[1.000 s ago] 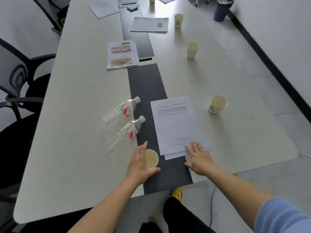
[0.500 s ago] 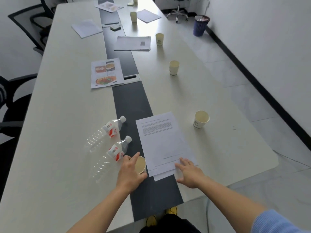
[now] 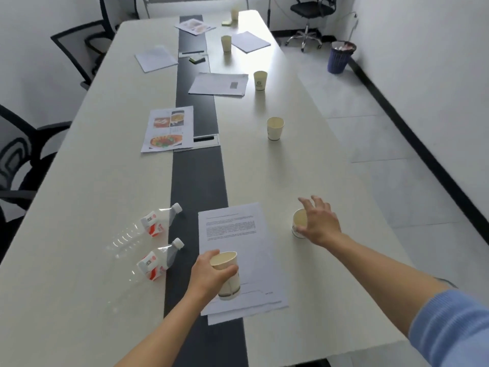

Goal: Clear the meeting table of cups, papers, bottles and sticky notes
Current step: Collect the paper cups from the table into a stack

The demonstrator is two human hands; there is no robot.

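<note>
On the table (image 3: 79, 207), two bottles (image 3: 152, 266) lie left of the papers (image 3: 232, 229), a cup (image 3: 298, 221) right.

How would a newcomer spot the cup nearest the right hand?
Near end of the white table, right of its dark centre strip, beside the text-printed papers. The paper cup stands at the right hand, unlike the gripped cup in the left hand.

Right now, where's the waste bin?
In the head view, the blue waste bin stands on the floor at upper right, beside the right wall, off the far end of the table and just right of the wheeled office chair.
</note>
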